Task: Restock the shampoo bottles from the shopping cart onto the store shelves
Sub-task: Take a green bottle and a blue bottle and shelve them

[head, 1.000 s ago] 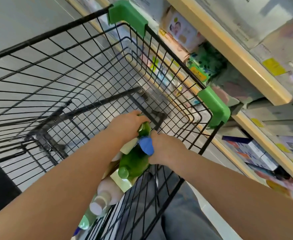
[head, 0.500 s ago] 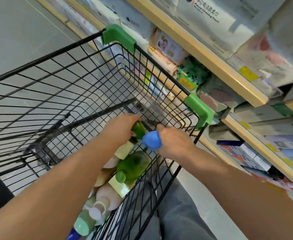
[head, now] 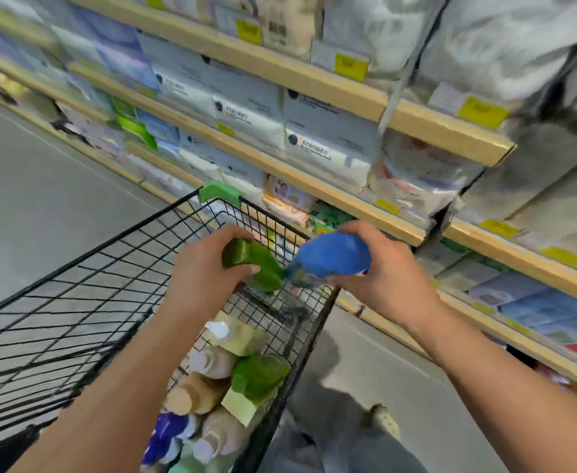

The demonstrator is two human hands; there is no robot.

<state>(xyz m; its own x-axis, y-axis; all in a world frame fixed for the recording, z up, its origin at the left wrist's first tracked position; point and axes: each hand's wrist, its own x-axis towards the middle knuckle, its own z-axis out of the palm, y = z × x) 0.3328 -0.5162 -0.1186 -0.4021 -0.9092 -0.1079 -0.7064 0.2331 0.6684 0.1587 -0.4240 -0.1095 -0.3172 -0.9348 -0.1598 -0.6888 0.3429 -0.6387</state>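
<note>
Above a wire shopping cart (head: 86, 295), the left hand (head: 202, 271) grips a green shampoo bottle (head: 253, 264); the right hand (head: 387, 271) grips a blue one (head: 328, 256), beside stocked shelves (head: 314, 83).

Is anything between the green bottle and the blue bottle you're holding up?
Nothing: in the head view the green bottle in the left hand and the blue bottle in the right hand nearly meet tip to tip.
</note>
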